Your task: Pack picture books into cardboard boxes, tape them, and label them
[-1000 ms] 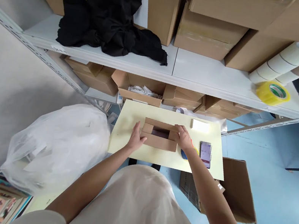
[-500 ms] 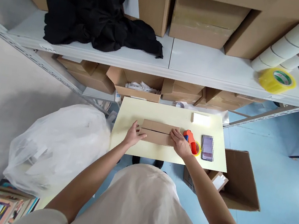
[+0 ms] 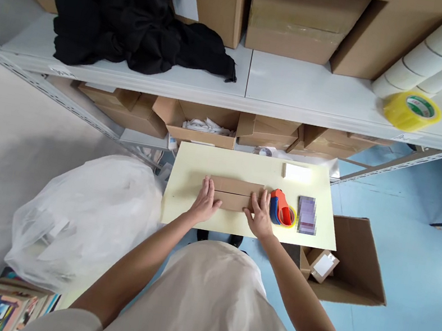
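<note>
A small brown cardboard box lies on the pale yellow table, its two top flaps meeting along a thin seam. My left hand grips its left end, fingers over the top and thumb at the near edge. At the right end my right hand holds the box the same way, fingers on the flaps and thumb by the near side. Just right of that hand lies a red and blue tape dispenser with a yellow-edged roll. A phone rests beyond it.
A white stack of paper or cards lies at the table's far right. Shelving with boxes, black cloth and tape rolls stands ahead. An open carton is at right, a white plastic bag at left.
My left hand has closed onto the box's left end from beside it. My right hand has drawn its thumb to the near edge. The gap between the flaps has narrowed.
</note>
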The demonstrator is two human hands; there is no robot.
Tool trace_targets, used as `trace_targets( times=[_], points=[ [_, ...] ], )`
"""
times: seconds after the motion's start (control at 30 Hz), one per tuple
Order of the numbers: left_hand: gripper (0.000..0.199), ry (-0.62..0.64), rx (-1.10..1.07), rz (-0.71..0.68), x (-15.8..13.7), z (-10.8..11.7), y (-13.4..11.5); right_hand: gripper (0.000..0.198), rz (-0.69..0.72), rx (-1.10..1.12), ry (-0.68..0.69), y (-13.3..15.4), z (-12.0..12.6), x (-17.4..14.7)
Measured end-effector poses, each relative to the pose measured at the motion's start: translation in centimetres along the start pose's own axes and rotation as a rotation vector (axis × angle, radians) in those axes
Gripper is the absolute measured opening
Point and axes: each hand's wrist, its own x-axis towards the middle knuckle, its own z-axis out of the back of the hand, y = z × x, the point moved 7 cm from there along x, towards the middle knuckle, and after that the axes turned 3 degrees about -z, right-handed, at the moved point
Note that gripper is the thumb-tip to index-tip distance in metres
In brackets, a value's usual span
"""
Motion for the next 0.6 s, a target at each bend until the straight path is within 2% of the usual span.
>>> trace_targets(
  times=[0.13, 0.27, 0.37, 0.43, 0.6],
  points=[
    [0.078, -0.010, 0.196, 0.015, -0.4, 1.0, -0.8, 0.061, 0.069, -0.141, 0.043, 0.3, 0.3, 0.5],
    [0.075, -0.044, 0.312, -0.093, -0.7, 2.3, -2.9, 0.062, 0.133, -0.216, 0.049, 0.4, 1.0, 0.9],
    [0.075, 0.024, 0.299, -0.264, -0.9, 1.6, -4.8, 0.064, 0.143, -0.226, 0.040, 0.5, 1.1, 0.9],
    [0.075, 0.076, 0.284, -0.329, -0.9, 0.7, -5.4, 0.064, 0.134, -0.218, 0.042, 0.5, 0.9, 0.8],
    [0.062, 0.086, 0.234, -0.267, 0.0, -0.5, -4.8, 0.065, 0.105, -0.128, 0.087, 0.3, 0.3, 0.7]
  ],
)
